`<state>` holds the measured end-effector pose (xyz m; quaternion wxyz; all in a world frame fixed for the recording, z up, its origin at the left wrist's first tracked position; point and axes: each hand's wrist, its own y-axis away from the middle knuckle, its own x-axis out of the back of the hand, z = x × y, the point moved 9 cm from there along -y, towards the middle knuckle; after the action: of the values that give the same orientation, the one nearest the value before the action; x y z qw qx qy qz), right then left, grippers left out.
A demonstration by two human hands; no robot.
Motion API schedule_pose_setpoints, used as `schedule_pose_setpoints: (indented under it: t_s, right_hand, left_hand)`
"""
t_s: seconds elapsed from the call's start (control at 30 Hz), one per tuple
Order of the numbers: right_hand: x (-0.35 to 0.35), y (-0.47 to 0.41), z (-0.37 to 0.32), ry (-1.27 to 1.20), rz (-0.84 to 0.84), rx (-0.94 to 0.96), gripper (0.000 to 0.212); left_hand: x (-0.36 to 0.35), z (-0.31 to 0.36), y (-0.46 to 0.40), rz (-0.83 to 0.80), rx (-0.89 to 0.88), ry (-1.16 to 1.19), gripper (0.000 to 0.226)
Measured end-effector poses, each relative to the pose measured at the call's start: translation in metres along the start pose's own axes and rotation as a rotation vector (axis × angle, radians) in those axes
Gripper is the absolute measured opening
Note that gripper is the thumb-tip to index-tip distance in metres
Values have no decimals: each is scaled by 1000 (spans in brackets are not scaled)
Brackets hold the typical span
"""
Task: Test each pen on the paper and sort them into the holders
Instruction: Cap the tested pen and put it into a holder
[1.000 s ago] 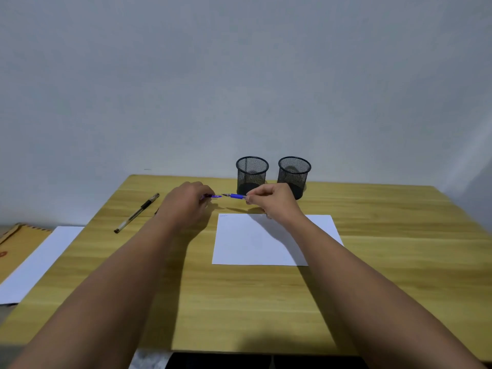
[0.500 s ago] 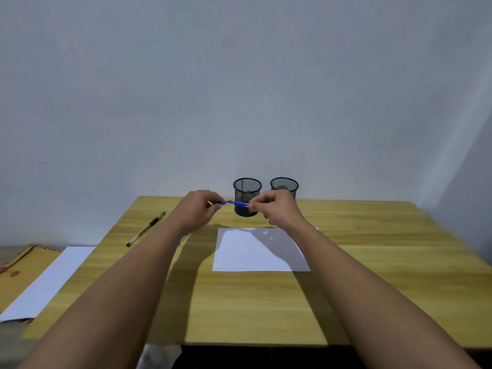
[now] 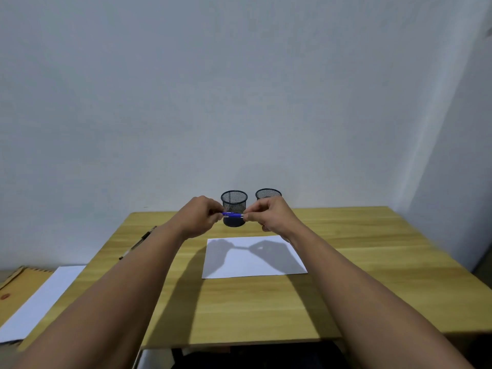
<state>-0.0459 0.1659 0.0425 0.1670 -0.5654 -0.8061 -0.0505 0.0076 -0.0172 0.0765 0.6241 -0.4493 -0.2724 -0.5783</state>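
A blue pen [image 3: 233, 215] is held level in the air between both hands, above the far edge of the white paper [image 3: 254, 257]. My left hand [image 3: 198, 218] pinches its left end and my right hand [image 3: 269, 215] pinches its right end. Behind the pen stand two black mesh holders: the left holder [image 3: 234, 201] right behind it, the right holder [image 3: 268, 193] partly hidden by my right hand. A black pen [image 3: 138, 242] lies on the table's left side, partly hidden by my left forearm.
The wooden table [image 3: 372, 262] runs up to a pale wall. Beyond its left edge, lower down, lie a white sheet [image 3: 40, 302] and a brown envelope [image 3: 16, 283].
Both hands have lifted the blue pen higher off the table and drawn closer together on it. The head has tilted up, showing more wall.
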Motion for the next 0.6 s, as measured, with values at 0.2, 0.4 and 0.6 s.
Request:
schedule_pose_setpoints:
  t_s: [0.2,0.4,0.6]
  right_hand:
    - [38,-6,-4,161,-97,71,14]
    - [95,-65,-19,460,21,84,12]
    - [124,-129,15,187,275,44,19]
  left_hand:
    - [-10,36,-27,-92,-77,1,12]
    - [-24,40,-94,106,4,279,51]
    - [-88,10,-159,-4,112,-257,101]
